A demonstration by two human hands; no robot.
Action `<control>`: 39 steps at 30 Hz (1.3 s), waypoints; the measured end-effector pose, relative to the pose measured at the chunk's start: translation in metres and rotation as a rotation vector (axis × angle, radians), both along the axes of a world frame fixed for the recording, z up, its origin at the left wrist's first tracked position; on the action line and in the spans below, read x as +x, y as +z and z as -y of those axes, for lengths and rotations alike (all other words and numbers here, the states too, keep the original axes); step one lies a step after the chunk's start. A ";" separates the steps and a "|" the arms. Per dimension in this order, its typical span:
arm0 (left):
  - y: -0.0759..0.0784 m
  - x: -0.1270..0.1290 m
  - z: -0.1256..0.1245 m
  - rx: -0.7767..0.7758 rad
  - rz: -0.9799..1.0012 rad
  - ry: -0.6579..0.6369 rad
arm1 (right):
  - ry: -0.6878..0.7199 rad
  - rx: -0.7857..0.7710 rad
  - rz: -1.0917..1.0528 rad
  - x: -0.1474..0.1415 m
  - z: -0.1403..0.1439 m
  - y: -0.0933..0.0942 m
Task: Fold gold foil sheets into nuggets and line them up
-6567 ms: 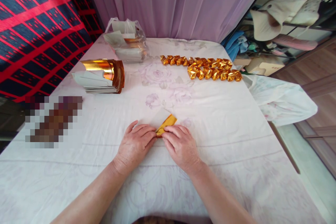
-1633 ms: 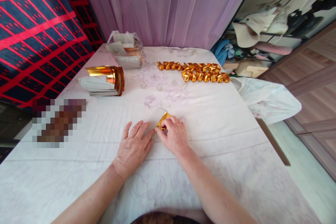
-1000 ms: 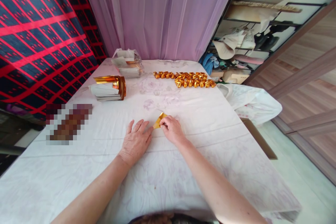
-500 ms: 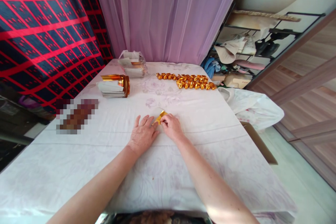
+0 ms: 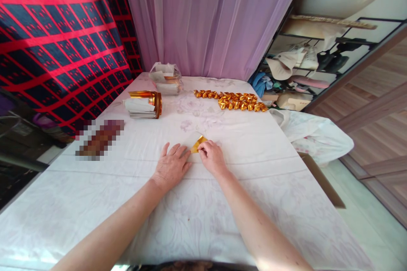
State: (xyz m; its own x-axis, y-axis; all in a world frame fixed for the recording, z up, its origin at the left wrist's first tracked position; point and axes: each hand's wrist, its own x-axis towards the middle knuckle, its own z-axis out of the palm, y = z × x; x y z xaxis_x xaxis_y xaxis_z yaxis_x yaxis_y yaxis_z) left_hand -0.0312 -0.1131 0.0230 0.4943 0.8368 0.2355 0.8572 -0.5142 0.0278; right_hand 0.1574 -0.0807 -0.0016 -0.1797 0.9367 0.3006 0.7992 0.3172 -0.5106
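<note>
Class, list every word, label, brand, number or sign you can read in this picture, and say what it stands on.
None can be read.
The gold foil paper pinched by the right hand, with the left hand flat beside it, shows no print.
The stack of gold sheets, the plastic bag and the folded gold pieces bear no legible text.
The pixelated patch on the table is blurred beyond reading.
</note>
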 end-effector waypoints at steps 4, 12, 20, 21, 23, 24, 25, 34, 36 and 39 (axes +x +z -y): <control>-0.001 -0.003 -0.003 0.005 0.021 -0.019 | 0.023 0.007 0.016 -0.001 -0.002 0.001; 0.000 0.001 -0.028 0.014 0.058 -0.038 | 0.047 -0.007 0.046 -0.004 -0.032 0.007; 0.007 0.016 -0.065 0.017 0.084 -0.063 | 0.067 -0.051 0.011 -0.006 -0.054 0.013; 0.005 0.016 -0.068 0.017 0.121 -0.062 | 0.070 -0.043 -0.007 -0.006 -0.054 0.012; -0.001 0.015 -0.070 0.000 0.219 -0.052 | 0.081 -0.036 -0.057 -0.006 -0.051 0.010; -0.004 0.013 -0.071 -0.018 0.267 -0.038 | 0.091 -0.036 -0.081 -0.006 -0.050 0.010; -0.006 0.012 -0.071 -0.038 0.313 -0.020 | 0.103 -0.038 -0.099 -0.005 -0.049 0.010; -0.009 0.006 -0.074 -0.109 0.421 0.034 | 0.169 -0.102 -0.117 -0.002 -0.051 0.019; -0.009 0.005 -0.075 -0.131 0.414 0.034 | 0.185 -0.121 -0.109 0.000 -0.051 0.021; -0.009 0.003 -0.075 -0.157 0.403 0.032 | 0.213 -0.145 -0.110 0.002 -0.050 0.022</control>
State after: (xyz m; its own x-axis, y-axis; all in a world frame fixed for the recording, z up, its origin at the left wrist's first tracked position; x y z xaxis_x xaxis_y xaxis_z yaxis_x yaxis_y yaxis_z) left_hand -0.0282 -0.0381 0.0140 0.3624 0.8911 0.2731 0.7769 -0.4507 0.4396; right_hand 0.1597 -0.0304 0.0203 -0.3506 0.9161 0.1946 0.6600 0.3892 -0.6426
